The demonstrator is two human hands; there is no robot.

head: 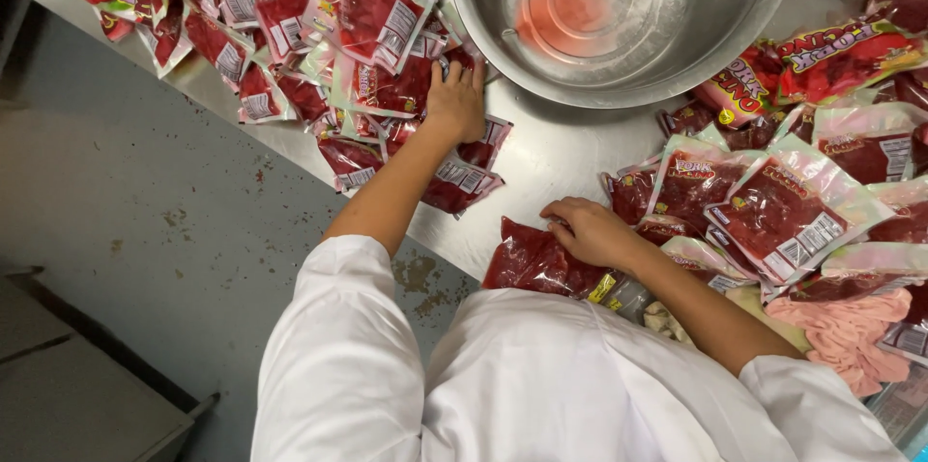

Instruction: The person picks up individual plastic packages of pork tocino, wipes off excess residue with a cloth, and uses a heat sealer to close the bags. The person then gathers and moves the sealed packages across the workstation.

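- Two heaps of glossy plastic meat packets flank a round steel bowl on the steel table; grey floor below.
- Left hand lies flat, fingers released, on the left heap.
- Right hand pinches a dark red packet at the table's near edge.

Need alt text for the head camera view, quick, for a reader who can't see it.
A person's left hand presses on a pile of red meat packets, the right hand grips one packet at the steel table edge. A large metal bowl sits behind.
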